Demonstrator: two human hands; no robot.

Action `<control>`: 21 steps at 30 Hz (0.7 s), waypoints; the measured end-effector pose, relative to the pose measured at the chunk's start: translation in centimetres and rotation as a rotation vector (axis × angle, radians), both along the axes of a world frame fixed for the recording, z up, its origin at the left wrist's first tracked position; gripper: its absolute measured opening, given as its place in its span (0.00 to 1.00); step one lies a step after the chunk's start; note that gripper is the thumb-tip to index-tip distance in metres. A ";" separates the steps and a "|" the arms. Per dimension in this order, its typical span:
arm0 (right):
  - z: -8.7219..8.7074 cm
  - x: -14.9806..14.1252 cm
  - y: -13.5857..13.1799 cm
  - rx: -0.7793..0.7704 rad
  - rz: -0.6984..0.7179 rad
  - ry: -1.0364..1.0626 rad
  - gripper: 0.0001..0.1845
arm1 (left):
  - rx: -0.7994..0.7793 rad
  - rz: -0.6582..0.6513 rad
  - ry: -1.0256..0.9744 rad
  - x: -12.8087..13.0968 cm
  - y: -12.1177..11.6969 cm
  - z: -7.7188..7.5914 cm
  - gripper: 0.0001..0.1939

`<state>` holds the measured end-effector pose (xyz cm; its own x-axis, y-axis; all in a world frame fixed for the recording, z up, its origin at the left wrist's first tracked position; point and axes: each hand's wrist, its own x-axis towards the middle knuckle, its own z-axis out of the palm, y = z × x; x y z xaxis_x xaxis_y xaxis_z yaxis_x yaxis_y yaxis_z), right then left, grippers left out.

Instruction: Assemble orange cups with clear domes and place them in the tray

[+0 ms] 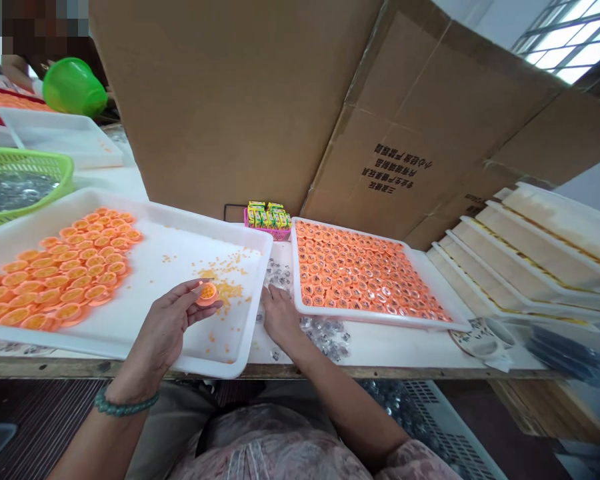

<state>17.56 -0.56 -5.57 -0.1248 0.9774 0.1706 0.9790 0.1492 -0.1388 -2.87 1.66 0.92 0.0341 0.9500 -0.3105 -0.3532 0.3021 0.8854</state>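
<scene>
Left hand (167,323) is holding one orange cup (208,293) above the right part of the left tray (155,313); fingers are pinching it at the sides, and its open face is showing yellow bits inside. Loose bits (233,291) are lying scattered on the tray floor just beyond the hand. More cups (85,260) are sitting packed together at the tray's left. Right hand (281,323) is reaching down between the two trays, nearest the clear pieces (325,337) on the surface (380,352); its fingers are bending down, can't tell if they're gripping a piece. Right tray (380,321) is holding rows of orange cups with clear covers. Small yellow-green packs (267,219) are standing behind, near the cardboard (240,100). Stacked trays (535,253) are sitting far right.
</scene>
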 end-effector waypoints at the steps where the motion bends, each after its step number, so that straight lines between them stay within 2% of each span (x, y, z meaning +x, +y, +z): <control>1: 0.0 0.0 0.3 -0.037 0.006 -0.027 0.18 | 0.000 0.004 0.006 0.0 -0.1 0.0 0.12; 4: -0.2 0.3 0.0 -0.087 -0.009 -0.056 0.11 | 0.005 -0.002 0.019 0.0 -0.3 0.1 0.12; 7: -0.6 0.8 -1.4 -0.075 -0.037 -0.035 0.10 | 0.009 -0.007 0.023 0.0 -0.3 0.1 0.13; 9: -0.6 1.1 -2.6 -0.027 -0.032 0.063 0.11 | 0.006 -0.006 0.022 0.0 -0.3 0.1 0.13; 11: -0.1 1.2 -3.5 0.065 -0.045 0.287 0.10 | -0.001 -0.009 0.021 0.0 -0.3 0.0 0.14; 14: 1.8 0.9 -4.0 0.139 -0.131 0.782 0.12 | -0.003 -0.011 0.022 0.2 -0.3 0.1 0.14; 17: 3.9 0.3 -3.3 0.018 -0.126 1.210 0.17 | 0.003 -0.009 0.035 0.3 -0.5 0.2 0.16; 21: 5.3 -0.7 -2.1 -0.147 -0.048 1.545 0.10 | 0.022 -0.007 0.051 0.5 -0.7 0.5 0.19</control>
